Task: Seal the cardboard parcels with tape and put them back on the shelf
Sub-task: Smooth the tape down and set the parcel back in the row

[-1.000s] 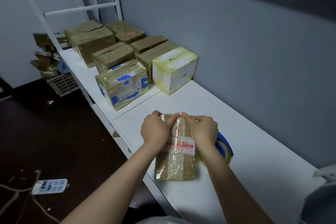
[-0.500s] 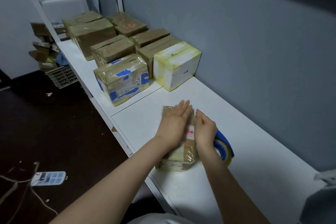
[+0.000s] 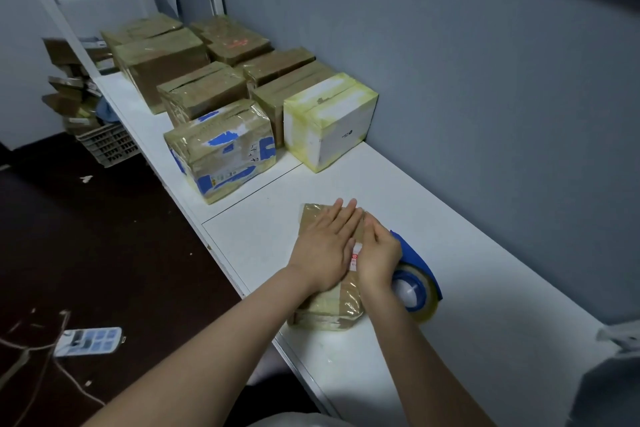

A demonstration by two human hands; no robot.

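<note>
A small flat cardboard parcel (image 3: 329,310), wrapped in clear tape and bearing a red and white label, lies on the white shelf (image 3: 485,288) near its front edge. My left hand (image 3: 325,246) rests flat on the parcel's top with the fingers straight and together. Beside it my right hand (image 3: 377,253) presses on the parcel's right side, fingers curled down. A blue tape dispenser (image 3: 415,281) with a roll of clear tape sits just right of the parcel, partly hidden by my right hand.
Several taped parcels stand farther back on the shelf, among them a blue-patched box (image 3: 221,149) and a white box with yellow tape (image 3: 329,121). A grey wall (image 3: 485,80) runs along the right. On the dark floor lie a power strip (image 3: 88,341) and a crate (image 3: 107,146).
My hands slid from gripping the parcel's far end to lying on its top. The left hand flattened out. The parcel has stayed in place.
</note>
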